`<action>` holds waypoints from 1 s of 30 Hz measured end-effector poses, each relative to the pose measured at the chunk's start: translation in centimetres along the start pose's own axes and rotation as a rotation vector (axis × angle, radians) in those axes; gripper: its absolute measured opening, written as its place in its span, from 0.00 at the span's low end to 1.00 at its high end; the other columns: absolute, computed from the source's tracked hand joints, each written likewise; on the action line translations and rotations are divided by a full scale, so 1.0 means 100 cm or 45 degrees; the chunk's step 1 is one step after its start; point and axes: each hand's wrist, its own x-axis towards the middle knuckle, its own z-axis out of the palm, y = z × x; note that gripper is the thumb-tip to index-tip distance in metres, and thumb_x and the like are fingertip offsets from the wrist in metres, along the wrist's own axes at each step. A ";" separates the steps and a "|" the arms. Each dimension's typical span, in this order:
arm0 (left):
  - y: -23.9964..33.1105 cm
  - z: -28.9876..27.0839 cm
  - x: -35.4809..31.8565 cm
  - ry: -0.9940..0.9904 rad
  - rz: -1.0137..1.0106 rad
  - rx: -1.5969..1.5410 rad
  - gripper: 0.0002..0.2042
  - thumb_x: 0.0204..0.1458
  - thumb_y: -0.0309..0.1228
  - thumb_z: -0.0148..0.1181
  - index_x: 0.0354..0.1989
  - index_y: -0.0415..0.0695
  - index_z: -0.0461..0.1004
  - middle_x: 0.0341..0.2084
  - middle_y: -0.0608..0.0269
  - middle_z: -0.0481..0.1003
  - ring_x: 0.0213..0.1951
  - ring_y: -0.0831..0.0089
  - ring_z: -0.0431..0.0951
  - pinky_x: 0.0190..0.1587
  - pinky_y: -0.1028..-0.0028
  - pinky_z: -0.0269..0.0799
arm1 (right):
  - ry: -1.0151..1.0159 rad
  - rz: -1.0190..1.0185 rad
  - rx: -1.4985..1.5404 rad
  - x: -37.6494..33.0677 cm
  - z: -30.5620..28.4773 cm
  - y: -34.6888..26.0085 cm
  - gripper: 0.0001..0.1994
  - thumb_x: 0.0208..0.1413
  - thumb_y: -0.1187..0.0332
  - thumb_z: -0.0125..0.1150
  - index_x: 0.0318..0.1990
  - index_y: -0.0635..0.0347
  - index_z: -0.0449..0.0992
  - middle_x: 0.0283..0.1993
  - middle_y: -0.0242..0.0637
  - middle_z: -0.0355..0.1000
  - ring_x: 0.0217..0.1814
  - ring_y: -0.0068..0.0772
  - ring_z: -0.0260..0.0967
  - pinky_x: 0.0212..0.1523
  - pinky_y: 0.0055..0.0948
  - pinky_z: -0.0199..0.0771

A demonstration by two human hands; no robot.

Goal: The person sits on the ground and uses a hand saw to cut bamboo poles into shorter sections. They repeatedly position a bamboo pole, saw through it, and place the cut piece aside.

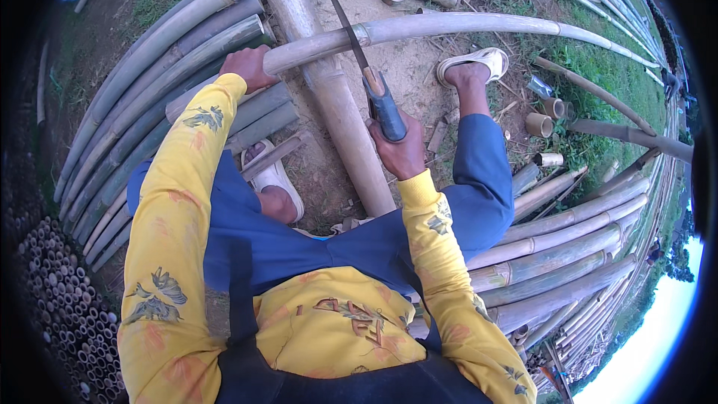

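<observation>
My left hand [248, 67] grips the left end of a long pale bamboo pole [464, 25] that lies crosswise over a thick bamboo log [329, 97]. My right hand [402, 151] is closed around the blue-grey handle of a long-bladed knife [351, 30]. The blade points up and away and crosses the pole near a node ring. I sit with knees apart in blue trousers, one white sandal [479, 60] on the ground to the right and another [275, 178] below the log.
Stacks of bamboo poles [149, 67] lie on the left and more [568, 254] on the right. Short cut bamboo rings [540, 124] lie on the dirt at right. A bundle of thin cut tubes [60, 292] fills the lower left. Grass borders the far side.
</observation>
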 end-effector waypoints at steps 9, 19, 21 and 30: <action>0.004 0.005 -0.002 -0.012 -0.063 -0.017 0.31 0.44 0.48 0.71 0.58 0.48 0.75 0.46 0.47 0.82 0.49 0.49 0.82 0.57 0.54 0.76 | 0.006 0.163 -0.043 -0.150 -0.082 -0.059 0.12 0.55 0.80 0.65 0.47 0.68 0.80 0.29 0.34 0.75 0.29 0.19 0.66 0.34 0.25 0.71; -0.002 0.021 -0.016 -0.021 0.041 -0.064 0.30 0.43 0.47 0.71 0.54 0.45 0.76 0.44 0.46 0.82 0.49 0.50 0.82 0.55 0.54 0.76 | -0.047 -0.013 -0.076 -0.025 -0.016 -0.020 0.11 0.54 0.71 0.68 0.42 0.67 0.77 0.25 0.44 0.71 0.28 0.29 0.70 0.35 0.32 0.72; 0.015 0.023 -0.030 -0.122 0.032 -0.065 0.30 0.43 0.46 0.70 0.54 0.45 0.76 0.45 0.46 0.82 0.50 0.50 0.82 0.56 0.54 0.75 | -0.006 0.006 -0.075 -0.046 -0.023 -0.021 0.12 0.55 0.71 0.69 0.44 0.67 0.77 0.26 0.43 0.72 0.30 0.28 0.71 0.37 0.31 0.72; 0.010 0.021 -0.030 -0.098 0.024 -0.100 0.27 0.44 0.45 0.71 0.52 0.45 0.76 0.43 0.45 0.82 0.47 0.47 0.82 0.53 0.53 0.77 | 0.079 -0.043 -0.076 -0.042 -0.019 -0.016 0.10 0.56 0.74 0.68 0.44 0.68 0.80 0.28 0.37 0.76 0.29 0.22 0.71 0.35 0.28 0.73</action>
